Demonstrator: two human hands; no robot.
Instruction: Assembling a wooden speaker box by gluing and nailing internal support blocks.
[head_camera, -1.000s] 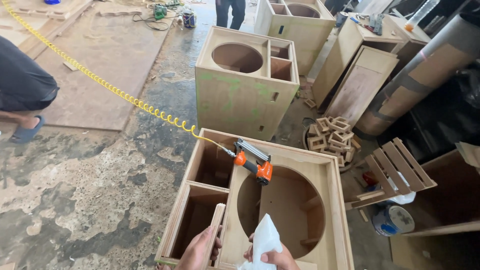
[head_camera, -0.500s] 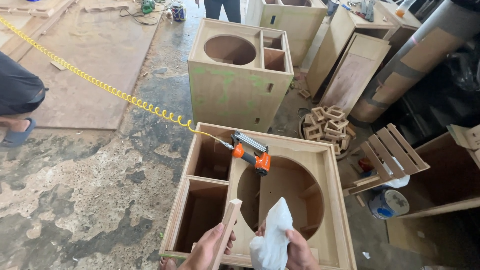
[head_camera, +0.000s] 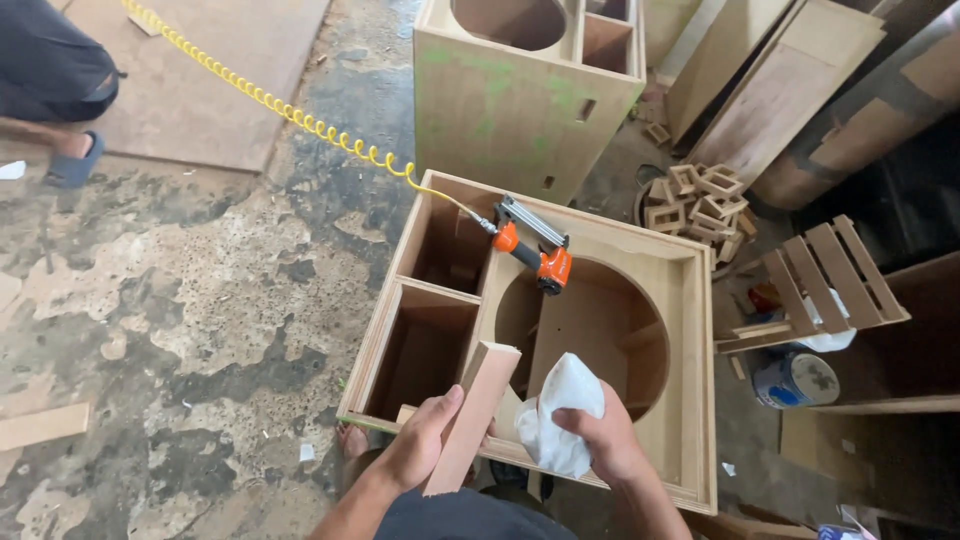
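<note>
Left hand (head_camera: 420, 445): wrapped round a wood strip (head_camera: 474, 412), low on its length.
Right hand (head_camera: 600, 440): pinching a white bag (head_camera: 556, 415), beside the strip.
Handling: strip likely light, stiff; grip mid-length. Bag soft.
Beyond hands: nail gun (head_camera: 530, 252) on box (head_camera: 690, 400).

Matt wooden strip (head_camera: 472, 415) (white cloth (head_camera: 560, 415))

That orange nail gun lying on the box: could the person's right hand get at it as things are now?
Probably not straight away. The nail gun lies in the open on the wooden box with nothing over it, but the right hand is full, gripping a white bag.
</note>
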